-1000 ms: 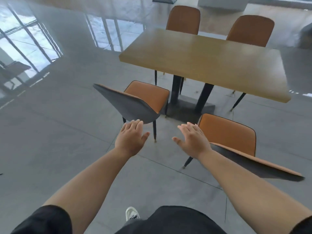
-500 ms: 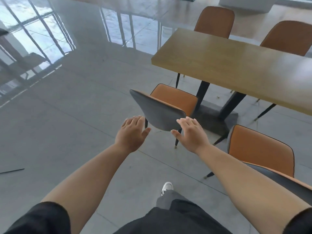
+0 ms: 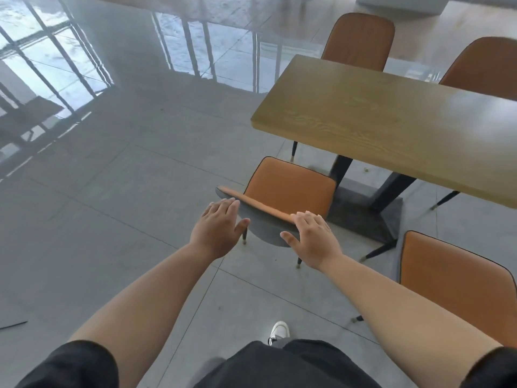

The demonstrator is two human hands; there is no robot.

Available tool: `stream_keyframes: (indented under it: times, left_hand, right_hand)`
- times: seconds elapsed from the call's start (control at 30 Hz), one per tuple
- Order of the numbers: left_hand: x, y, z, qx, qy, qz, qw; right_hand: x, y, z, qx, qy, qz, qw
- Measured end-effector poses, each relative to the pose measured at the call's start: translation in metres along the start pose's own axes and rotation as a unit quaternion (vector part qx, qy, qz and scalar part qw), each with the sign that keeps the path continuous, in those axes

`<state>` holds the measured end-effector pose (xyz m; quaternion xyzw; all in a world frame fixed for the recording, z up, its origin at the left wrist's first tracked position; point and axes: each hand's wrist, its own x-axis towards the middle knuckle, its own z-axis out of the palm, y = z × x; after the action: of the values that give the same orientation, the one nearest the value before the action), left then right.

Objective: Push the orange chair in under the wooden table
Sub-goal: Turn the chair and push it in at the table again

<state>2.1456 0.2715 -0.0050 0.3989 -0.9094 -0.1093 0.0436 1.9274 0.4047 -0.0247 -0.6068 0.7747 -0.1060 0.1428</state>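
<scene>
My left hand [image 3: 216,229] and right hand [image 3: 310,242] reach the back of the orange chair [image 3: 285,191], both flat and spread wide, gripping nothing. The left fingertips [image 3: 229,202] lie at the top edge of the backrest near its left end; the right fingertips [image 3: 306,215] rest on the edge at its right end, thumb spread over the grey rear shell. Whether the left palm presses the shell, I cannot tell.

The chair stands on the grey tiled floor [image 3: 112,219], its seat facing the table [image 3: 391,130] and pulled out from it, the seat's front edge just short of the tabletop's near corner and beside the dark base [image 3: 363,217]. A second chair [image 3: 453,281] stands to my right, under my forearm. Two more chairs [image 3: 361,40] sit on the table's far side. One white shoe [image 3: 279,330] shows below.

Half a second ago both hands hovered short of the backrest, apart from it; now they meet its edge. The chair itself keeps the same place against the table base, while the view has swung left and closer.
</scene>
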Motion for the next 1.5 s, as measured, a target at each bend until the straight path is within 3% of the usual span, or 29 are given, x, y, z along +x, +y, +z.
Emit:
stream_keyframes:
  times: [0.3, 0.53, 0.77, 1.5]
  left_hand:
    - [0.090, -0.047, 0.023, 0.016, -0.110, 0.064, 0.992]
    - [0.153, -0.071, 0.037, 0.045, -0.277, 0.185, 0.942]
    - [0.152, -0.089, 0.043, 0.030, -0.251, 0.267, 0.930]
    - [0.085, -0.076, 0.044, 0.029, -0.268, 0.237, 0.933]
  right_hand:
    - [0.055, -0.008, 0.028, 0.000, -0.072, 0.109, 0.991]
    - [0.061, -0.018, 0.040, -0.019, -0.016, 0.177, 0.984]
    - [0.059, -0.024, 0.044, 0.004, -0.017, 0.224, 0.974]
    - [-0.001, -0.051, 0.047, -0.008, -0.037, 0.237, 0.971]
